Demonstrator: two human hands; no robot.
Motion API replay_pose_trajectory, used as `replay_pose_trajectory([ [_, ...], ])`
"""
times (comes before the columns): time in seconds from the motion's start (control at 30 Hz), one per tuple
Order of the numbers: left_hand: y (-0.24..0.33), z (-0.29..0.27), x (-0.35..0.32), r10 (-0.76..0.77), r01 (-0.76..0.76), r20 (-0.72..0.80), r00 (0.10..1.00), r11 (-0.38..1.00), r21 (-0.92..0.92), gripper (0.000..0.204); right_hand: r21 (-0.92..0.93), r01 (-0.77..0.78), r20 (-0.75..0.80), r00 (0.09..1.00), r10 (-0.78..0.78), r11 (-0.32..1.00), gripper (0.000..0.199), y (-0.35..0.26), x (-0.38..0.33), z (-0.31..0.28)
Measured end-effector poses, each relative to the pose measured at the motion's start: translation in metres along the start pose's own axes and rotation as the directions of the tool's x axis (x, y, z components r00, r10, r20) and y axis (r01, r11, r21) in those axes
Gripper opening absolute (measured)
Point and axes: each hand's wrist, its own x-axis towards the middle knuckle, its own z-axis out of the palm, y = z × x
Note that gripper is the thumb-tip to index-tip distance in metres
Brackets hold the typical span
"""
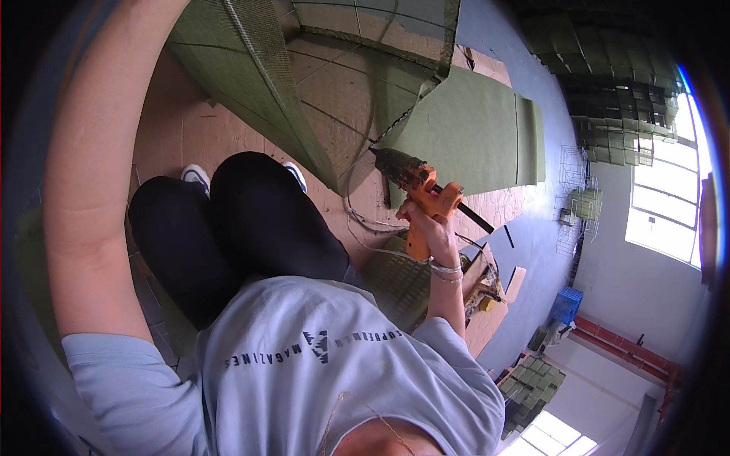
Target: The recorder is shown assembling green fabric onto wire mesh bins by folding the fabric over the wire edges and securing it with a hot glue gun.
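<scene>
My right hand (432, 229) is closed around the grip of an orange glue gun (437, 199), and a black glue stick (477, 218) juts from its back end. Its dark, smeared nozzle touches or nearly touches the edge of a wire-framed green mesh piece (262, 99); I cannot tell which. A green sheet (468, 129) lies flat just beyond the gun, one end folded into a strip. My left arm (91, 205) reaches up past the top edge of the picture, so the left hand and anything in it are hidden.
Cardboard (163, 144) covers the floor around my feet. A cable (353, 201) loops below the gun, and a green perforated crate (391, 281) stands by my right side. Green panels (616, 83) are stacked beside a window, with wire frames (574, 205) and a blue crate (566, 305) farther off.
</scene>
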Motion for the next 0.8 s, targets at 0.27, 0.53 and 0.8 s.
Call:
replay_pose_trajectory([
  [0.27,0.005,0.004,0.003,-0.012,0.012,0.0,1.0,1.0,-0.003,0.032,0.017,0.023,-0.003,1.0,-0.023,1.0,0.015,0.005,0.0,-0.003],
  [0.53,0.0,0.01,0.006,0.017,-0.016,-0.022,1.0,1.0,0.02,0.033,0.045,0.015,-0.006,1.0,-0.015,0.999,0.015,0.001,-0.001,0.0],
  [0.8,0.0,0.009,0.006,0.025,-0.023,-0.033,0.999,0.999,0.038,0.033,0.004,-0.005,0.006,1.0,0.005,1.0,0.015,-0.002,-0.002,-0.002],
])
